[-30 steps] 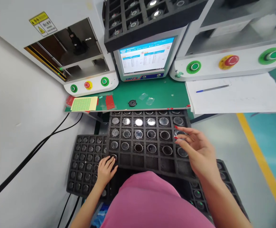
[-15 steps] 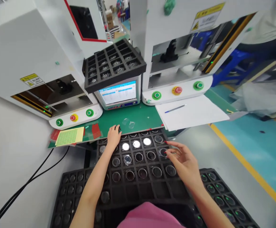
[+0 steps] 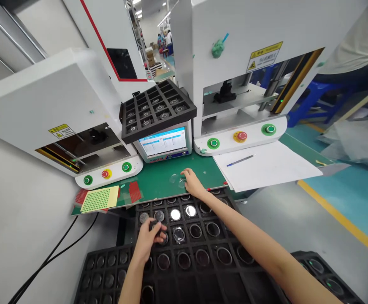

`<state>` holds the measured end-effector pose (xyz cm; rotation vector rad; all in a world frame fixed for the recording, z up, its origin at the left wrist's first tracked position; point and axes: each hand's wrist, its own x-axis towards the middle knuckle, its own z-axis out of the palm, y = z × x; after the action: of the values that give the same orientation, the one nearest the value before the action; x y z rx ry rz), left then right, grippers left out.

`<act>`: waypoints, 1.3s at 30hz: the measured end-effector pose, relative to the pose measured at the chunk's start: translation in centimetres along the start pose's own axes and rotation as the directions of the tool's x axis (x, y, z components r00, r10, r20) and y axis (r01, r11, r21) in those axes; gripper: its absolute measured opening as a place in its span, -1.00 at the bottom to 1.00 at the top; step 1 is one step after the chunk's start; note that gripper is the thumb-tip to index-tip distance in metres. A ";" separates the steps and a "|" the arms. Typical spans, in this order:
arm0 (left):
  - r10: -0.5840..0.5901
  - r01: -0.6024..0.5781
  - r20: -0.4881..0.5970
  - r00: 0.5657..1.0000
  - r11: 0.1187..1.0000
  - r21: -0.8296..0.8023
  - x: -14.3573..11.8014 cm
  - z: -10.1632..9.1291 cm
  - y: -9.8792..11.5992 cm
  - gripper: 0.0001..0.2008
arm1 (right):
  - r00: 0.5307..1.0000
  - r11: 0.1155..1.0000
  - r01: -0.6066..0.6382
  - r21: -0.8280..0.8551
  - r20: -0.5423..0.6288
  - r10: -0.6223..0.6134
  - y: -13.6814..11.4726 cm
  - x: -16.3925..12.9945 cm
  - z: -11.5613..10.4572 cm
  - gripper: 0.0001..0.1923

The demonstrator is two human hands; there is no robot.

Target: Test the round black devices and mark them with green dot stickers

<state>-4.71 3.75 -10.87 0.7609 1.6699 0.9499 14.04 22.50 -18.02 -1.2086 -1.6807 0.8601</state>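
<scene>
One small round black part (image 3: 154,224) is pinched in the left hand (image 3: 146,240) over the black gridded foam-like tray (image 3: 175,288), whose cells presumably prevent scuffing. Beyond its far edge, apart: right hand (image 3: 193,183) at clear plastic film (image 3: 181,183), grip unclear.

A yellow, green-dotted sheet (image 3: 99,199) lies at the front left corner of the green table (image 3: 158,184). A slim, blue-tipped pen (image 3: 241,160) rests on white paper sheets (image 3: 275,169) toward the table's right edge.

Head camera: at head height; faces forward, downward;
Tray (image 3: 177,291): close below;
Bench (image 3: 158,183): farther, mid-view;
Screen (image 3: 165,143): beyond
</scene>
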 end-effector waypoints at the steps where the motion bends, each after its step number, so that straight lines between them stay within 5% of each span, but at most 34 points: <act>1: -0.029 0.029 -0.002 1.000 0.999 -0.043 -1.2 -0.5 -0.7 -0.48 | 1.000 1.000 -0.008 -0.011 -0.005 0.008 0.3 0.4 0.5 -0.68; 8: -0.106 0.094 -0.026 0.994 0.951 -0.294 -5.2 -1.8 -3.5 -0.59 | 0.997 0.997 -0.069 -0.028 0.014 0.069 1.2 0.7 0.0 -0.69; 17: -0.016 0.026 0.033 0.999 0.941 -0.337 -5.4 0.5 -0.8 -0.63 | 0.992 0.992 -0.124 0.039 0.009 0.124 -1.1 0.7 0.1 -0.67; 22: 0.044 -0.060 -0.054 0.998 0.937 -0.343 -5.9 0.2 -0.4 -0.58 | 0.984 0.971 -0.177 0.160 0.026 0.175 -3.9 1.2 -1.0 -0.71; 29: 0.071 -0.059 0.004 0.997 0.849 -0.526 -7.7 1.0 0.9 -0.63 | 0.974 0.864 -0.218 0.454 0.158 0.163 -11.7 -7.5 -5.0 -0.59; 32: 0.130 -0.104 0.012 0.991 0.841 -0.531 -8.0 1.6 1.3 -0.62 | 0.966 0.679 -0.258 0.687 0.174 0.192 -15.1 -11.8 -5.5 -0.60; 34: 0.155 -0.144 -0.015 0.988 0.868 -0.474 -8.1 2.0 1.4 -0.65 | 0.958 0.608 -0.276 0.744 0.165 0.233 -16.3 -13.6 -5.2 -0.61; 39: 0.137 -0.108 0.026 0.990 0.871 -0.479 -8.5 2.9 2.0 -0.67 | 0.950 0.600 -0.282 0.749 0.130 0.284 -16.9 -15.0 -4.9 -0.61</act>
<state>0.49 -1.81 -5.66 0.5538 1.2656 1.3514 14.80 3.53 -4.93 -0.8552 -0.9090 1.5692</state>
